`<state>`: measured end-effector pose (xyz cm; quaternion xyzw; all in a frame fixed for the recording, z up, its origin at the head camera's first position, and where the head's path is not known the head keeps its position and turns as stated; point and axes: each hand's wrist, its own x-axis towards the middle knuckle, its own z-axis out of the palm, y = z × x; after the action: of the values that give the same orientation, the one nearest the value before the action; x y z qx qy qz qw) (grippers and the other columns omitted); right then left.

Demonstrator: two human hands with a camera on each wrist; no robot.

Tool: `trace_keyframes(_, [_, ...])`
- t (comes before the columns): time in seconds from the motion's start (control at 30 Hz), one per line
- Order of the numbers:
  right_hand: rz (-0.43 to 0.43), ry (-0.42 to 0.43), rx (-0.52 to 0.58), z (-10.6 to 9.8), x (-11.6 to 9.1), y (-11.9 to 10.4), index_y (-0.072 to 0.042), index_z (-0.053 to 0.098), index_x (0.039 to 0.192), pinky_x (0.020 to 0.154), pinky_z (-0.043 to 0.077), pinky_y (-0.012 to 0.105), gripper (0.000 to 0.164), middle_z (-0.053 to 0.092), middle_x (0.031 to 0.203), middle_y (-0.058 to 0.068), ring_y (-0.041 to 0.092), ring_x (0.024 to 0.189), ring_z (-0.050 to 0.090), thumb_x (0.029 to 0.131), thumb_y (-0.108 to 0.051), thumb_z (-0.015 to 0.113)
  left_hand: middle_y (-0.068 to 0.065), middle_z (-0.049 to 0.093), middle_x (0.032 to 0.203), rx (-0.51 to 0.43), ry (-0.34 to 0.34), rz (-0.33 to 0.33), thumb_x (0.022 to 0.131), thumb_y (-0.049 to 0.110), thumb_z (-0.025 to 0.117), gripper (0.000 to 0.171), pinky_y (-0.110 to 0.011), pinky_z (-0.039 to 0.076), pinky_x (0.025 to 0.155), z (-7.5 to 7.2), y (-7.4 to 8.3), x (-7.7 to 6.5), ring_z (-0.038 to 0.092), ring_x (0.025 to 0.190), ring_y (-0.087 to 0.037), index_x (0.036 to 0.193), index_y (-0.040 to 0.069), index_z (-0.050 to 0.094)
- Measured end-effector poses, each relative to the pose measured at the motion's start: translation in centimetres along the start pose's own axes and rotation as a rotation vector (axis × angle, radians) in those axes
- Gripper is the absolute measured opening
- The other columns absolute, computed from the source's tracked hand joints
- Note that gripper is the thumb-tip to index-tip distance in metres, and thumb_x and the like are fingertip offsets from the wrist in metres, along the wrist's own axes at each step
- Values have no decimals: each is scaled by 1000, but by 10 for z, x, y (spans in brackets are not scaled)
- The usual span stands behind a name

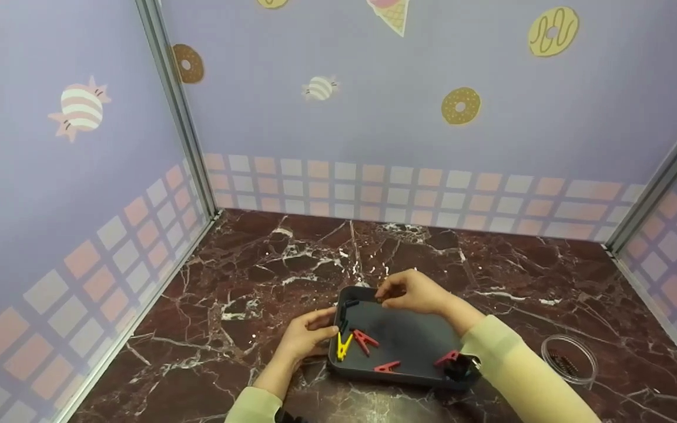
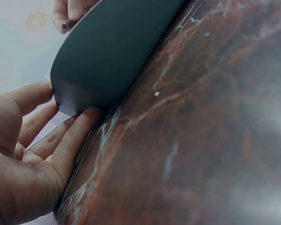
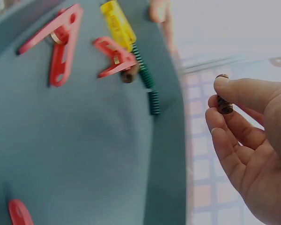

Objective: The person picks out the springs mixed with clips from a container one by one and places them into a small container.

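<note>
My right hand point(image 1: 418, 294) is above the far side of a dark grey tray point(image 1: 409, 329). Between thumb and fingertips it pinches a small dark brown ribbed cylinder point(image 3: 225, 105), whose exact kind I cannot tell. My left hand point(image 1: 309, 335) touches the tray's left wall from outside, its fingers point(image 2: 68, 145) fairly straight against the wall. Inside the tray lie a yellow clip point(image 1: 344, 346), several red clips point(image 1: 365, 341) and dark green ribbed pieces point(image 3: 143, 65). A brown cylinder point(image 3: 129, 74) sits beside one red clip.
A clear round dish point(image 1: 570, 358) with small dark pieces in it stands on the marbled table point(image 1: 209, 352), right of my right forearm. White specks lie on the tabletop behind the tray. Patterned panels point(image 1: 338, 129) enclose the table at back and sides.
</note>
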<state>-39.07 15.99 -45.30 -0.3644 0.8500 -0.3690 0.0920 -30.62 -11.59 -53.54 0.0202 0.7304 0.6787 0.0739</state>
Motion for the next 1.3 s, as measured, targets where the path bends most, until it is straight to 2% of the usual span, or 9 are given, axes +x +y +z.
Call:
trace_keyframes(0.2, [-17, 93, -19, -9, -15, 1, -10, 80, 103, 85, 59, 28, 13, 79, 103, 6, 10, 92, 71, 90, -12, 79, -31, 57, 143, -14, 1, -7, 94, 11, 74, 54, -45, 65, 82, 0, 1, 0, 73, 106, -31, 144, 1, 58])
trace_keyframes(0.33, [-11, 146, -18, -12, -28, 6, -11, 80, 103, 88, 61, 37, 14, 79, 100, 4, 8, 92, 70, 89, -13, 79, -31, 58, 143, -15, -6, -3, 94, 11, 74, 54, -44, 65, 82, 0, 1, 0, 73, 106, -30, 145, 1, 58])
trace_keyframes(0.43, [-9, 166, -21, -13, -38, 8, -11, 80, 103, 88, 61, 40, 14, 79, 99, 4, 7, 91, 69, 90, -14, 79, -31, 59, 142, 4, -4, 15, 94, 12, 74, 54, -42, 64, 84, 0, 0, 0, 72, 108, -27, 144, 0, 58])
trace_keyframes(0.53, [-6, 184, -6, -15, -48, 9, -9, 80, 104, 85, 60, 35, 14, 79, 99, 5, 5, 90, 68, 90, -14, 79, -31, 59, 142, -12, -11, 11, 95, 10, 73, 54, -42, 64, 83, 0, 0, 0, 73, 107, -28, 145, 0, 57])
trace_keyframes(0.73, [21, 205, 74, -19, -65, 11, -6, 78, 105, 72, 57, 23, 15, 78, 101, 13, 6, 81, 69, 91, -12, 78, -32, 54, 146, -12, -8, -23, 96, 11, 72, 54, -43, 65, 79, 0, 0, 0, 74, 104, -31, 147, 3, 56])
trace_keyframes(0.97, [36, 262, 82, -23, -83, 13, -4, 78, 104, 70, 57, 21, 15, 77, 96, 12, 3, 78, 68, 90, -10, 79, -32, 55, 146, 23, 1, -7, 96, 11, 73, 53, -44, 65, 81, 0, 1, 0, 71, 112, -35, 146, 3, 57])
trace_keyframes(1.13, [45, 275, 99, -26, -97, 16, -3, 77, 105, 69, 57, 20, 16, 77, 95, 13, 4, 77, 67, 91, -10, 78, -32, 54, 147, -7, -6, -17, 96, 11, 72, 54, -46, 65, 83, 0, 0, 0, 69, 116, -37, 147, 2, 56])
trace_keyframes(1.3, [90, 291, 85, -30, -113, 16, -8, 78, 107, 71, 57, 20, 16, 77, 99, 10, 2, 81, 66, 92, -13, 78, -32, 53, 148, -14, -5, -8, 96, 12, 73, 55, -46, 65, 82, 0, 1, 0, 70, 116, -37, 147, 1, 55])
